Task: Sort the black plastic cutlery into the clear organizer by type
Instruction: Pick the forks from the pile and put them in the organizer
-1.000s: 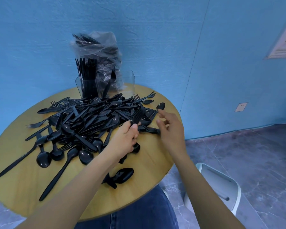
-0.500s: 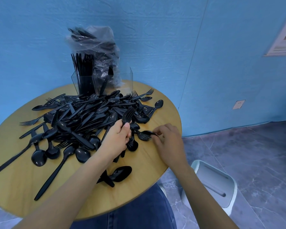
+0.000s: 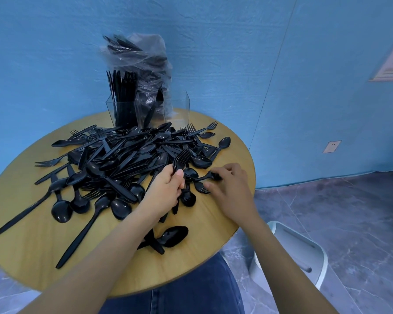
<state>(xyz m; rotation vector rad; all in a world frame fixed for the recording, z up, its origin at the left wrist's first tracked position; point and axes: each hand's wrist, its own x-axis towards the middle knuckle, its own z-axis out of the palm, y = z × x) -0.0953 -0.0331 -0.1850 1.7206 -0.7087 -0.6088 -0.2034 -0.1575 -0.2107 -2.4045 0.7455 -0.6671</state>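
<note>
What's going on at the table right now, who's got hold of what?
A person is sorting black plastic cutlery from a heap on the round wooden table. The left hand grips a small bunch of forks, tines up. The right hand is down on the table at the heap's edge, fingers closing on another fork. The clear organizer at the back has its left compartment packed with upright pieces, one piece in the middle, and the right looks empty.
</note>
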